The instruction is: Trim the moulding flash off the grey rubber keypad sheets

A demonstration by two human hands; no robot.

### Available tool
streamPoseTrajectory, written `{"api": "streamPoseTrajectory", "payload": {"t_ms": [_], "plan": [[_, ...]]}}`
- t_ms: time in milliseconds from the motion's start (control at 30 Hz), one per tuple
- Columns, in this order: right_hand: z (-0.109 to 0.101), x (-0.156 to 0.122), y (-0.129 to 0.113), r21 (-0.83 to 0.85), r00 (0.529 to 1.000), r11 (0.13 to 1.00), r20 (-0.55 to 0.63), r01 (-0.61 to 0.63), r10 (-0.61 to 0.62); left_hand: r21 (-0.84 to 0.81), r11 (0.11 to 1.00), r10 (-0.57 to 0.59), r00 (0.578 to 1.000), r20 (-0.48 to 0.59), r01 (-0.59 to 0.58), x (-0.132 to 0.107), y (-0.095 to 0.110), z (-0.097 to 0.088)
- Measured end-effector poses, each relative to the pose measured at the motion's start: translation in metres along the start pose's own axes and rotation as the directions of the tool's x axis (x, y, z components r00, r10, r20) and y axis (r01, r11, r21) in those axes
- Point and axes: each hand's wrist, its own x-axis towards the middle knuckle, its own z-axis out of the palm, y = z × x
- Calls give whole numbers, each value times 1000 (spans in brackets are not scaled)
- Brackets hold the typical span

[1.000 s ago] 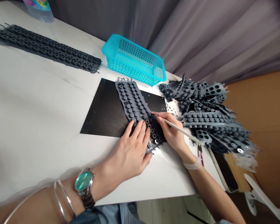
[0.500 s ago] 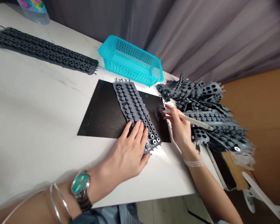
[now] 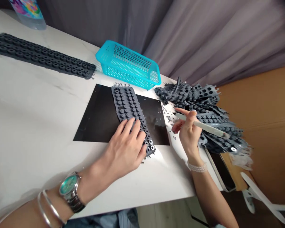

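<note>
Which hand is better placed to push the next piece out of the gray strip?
Probably the right hand: it holds the thin stick, tip pointing toward the strip. The left hand lies flat on the strip, pinning it.

Soft, even daylight; mild glare on the white table point(image 3: 38, 104); corners beyond it blur and bend.

White table before a grey curtain, in soft, even light.
The marbled white table point(image 3: 26, 104) fills 9 o'clock. A pleated mauve-grey curtain point(image 3: 204, 41) hangs from 11 to 2 o'clock, a brown board point(image 3: 263, 110) stands at 3, pale floor point(image 3: 166, 215) shows at 6, and a white stand leg point(image 3: 263, 199) rests at 4 o'clock.
</note>
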Motion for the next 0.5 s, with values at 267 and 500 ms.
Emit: {"api": "streamPoseTrajectory", "payload": {"t_ms": [267,500], "plan": [[-6,6,-4,-79,993,991,-40,108,-112,42,999,-16,999,-42,17,1,-7,7],[2,0,-25,-65,968,966,37,249,-247,110,994,-4,1000,13,2,-4,-1,16]]}}
